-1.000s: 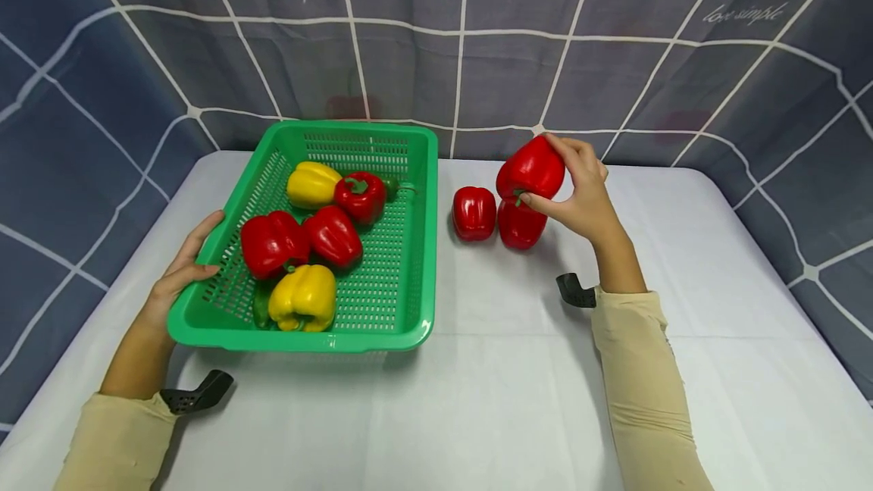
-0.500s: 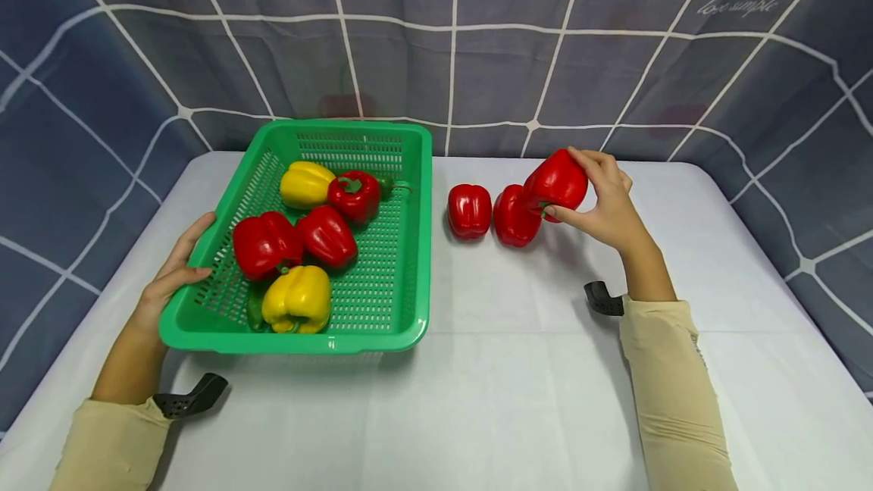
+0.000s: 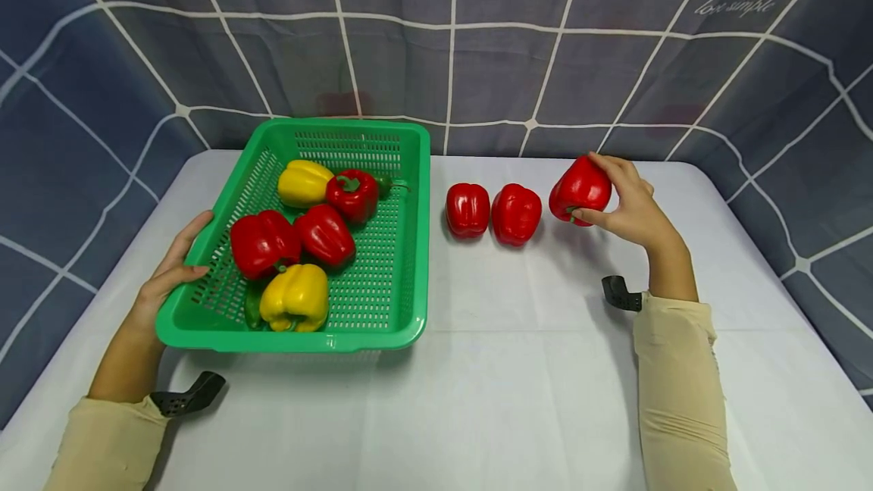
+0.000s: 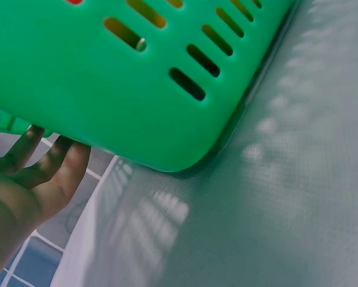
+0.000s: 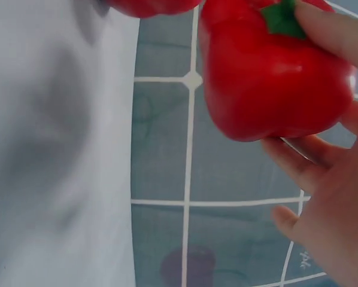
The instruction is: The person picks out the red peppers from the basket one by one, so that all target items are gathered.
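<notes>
My right hand [image 3: 630, 207] pinches a red bell pepper [image 3: 581, 189] between thumb and fingers, held a little above the table. The right wrist view shows the thumb by the green stem of that pepper [image 5: 275, 78] and the fingers beneath. Two more red bell peppers, one [image 3: 467, 211] left and one [image 3: 517, 214] right, rest side by side on the white table. At the left, my left hand [image 3: 167, 267] grips the rim of a green plastic basket [image 3: 408, 248], thumb over the edge. In the left wrist view its fingers [image 4: 71, 170] press under the rim.
Inside the basket lie a yellow bell pepper [image 3: 296, 298], another yellow one [image 3: 305, 183], several red ones [image 3: 326, 236] and partly hidden green vegetables [image 3: 254, 305]. A dark checked curtain [image 3: 395, 67] encloses the back and sides of the white table [image 3: 477, 400].
My right hand has carried its red bell pepper to the right and lower, away from the two on the table. The left hand stays on the basket; the view shifts slightly.
</notes>
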A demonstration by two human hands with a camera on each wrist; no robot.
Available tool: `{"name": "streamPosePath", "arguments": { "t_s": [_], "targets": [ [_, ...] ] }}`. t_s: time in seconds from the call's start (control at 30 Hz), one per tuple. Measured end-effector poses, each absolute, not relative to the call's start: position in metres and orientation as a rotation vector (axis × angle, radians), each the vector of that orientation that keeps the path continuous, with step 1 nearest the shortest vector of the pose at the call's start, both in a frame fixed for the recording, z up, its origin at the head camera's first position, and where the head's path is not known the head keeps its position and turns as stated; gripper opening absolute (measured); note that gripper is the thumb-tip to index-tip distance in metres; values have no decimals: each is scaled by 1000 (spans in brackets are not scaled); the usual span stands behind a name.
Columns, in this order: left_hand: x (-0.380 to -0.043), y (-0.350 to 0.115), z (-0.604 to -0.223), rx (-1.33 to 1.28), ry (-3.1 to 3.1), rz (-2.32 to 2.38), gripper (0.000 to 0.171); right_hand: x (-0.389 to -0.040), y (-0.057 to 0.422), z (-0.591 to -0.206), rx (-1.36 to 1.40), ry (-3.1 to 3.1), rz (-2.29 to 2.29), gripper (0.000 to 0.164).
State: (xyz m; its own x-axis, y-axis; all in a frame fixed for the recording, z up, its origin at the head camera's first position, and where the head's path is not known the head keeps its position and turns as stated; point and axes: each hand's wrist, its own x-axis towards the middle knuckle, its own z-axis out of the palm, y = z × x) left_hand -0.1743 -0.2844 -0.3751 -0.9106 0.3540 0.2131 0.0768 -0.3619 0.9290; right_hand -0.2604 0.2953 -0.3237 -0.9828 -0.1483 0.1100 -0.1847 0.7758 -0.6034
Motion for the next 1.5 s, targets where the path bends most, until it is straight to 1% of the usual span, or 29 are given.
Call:
{"name": "streamPosePath", "arguments": {
  "t_s": [0.27, 0.53, 0.8, 1.0, 1.3, 1.5],
  "targets": [
    [-174, -285, -376, 573, 1685, 2380, 69, -268, 300, -334, 308, -3007, 983, 92],
    [-173, -285, -376, 580, 1701, 2373, 69, -275, 306, -348, 316, -3038, 1025, 89],
    [-174, -286, -376, 558, 1761, 2353, 70, -277, 308, -353, 298, -3102, 1030, 92],
    [-174, -287, -376, 518, 1788, 2340, 70, -281, 309, -358, 337, -3117, 1079, 92],
    [-174, -286, -376, 590, 1675, 2379, 69, -281, 310, -361, 351, -3132, 1124, 92],
    [-174, -285, -377, 591, 1658, 2386, 69, -279, 309, -361, 377, -3146, 1141, 91]
  ]
}}
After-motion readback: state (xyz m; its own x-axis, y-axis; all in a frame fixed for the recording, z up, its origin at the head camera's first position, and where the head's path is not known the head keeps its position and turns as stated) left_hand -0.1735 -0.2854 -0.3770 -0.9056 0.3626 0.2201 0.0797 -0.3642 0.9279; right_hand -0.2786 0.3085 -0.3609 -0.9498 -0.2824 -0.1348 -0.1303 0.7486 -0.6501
